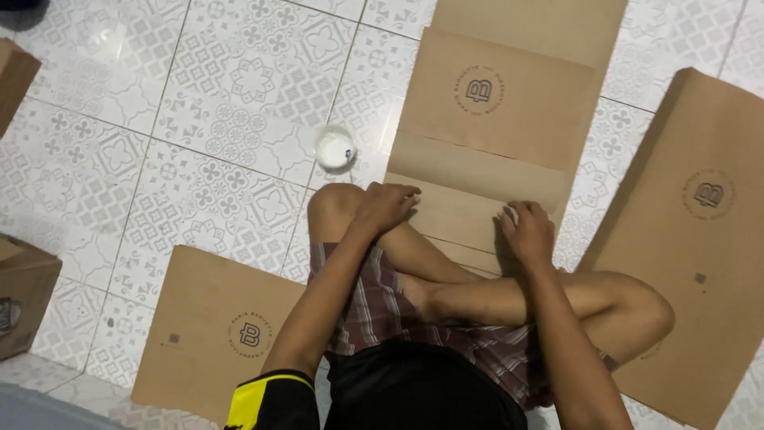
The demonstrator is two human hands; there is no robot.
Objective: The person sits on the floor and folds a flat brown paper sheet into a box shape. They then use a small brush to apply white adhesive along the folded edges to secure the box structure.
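We press our left hand [387, 205] flat and our right hand [527, 232], grip curled narrow, onto the folded brown paper sheet [477, 179]; the white glue cup [335, 148] sits just left of it.

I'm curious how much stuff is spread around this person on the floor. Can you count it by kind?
Flat brown paper sheets: 4, one under both hands, one behind it, one at the person's right, one at the left
Brown cardboard boxes, partly cut off at the edge: 2
Small round white container: 1
Total: 7
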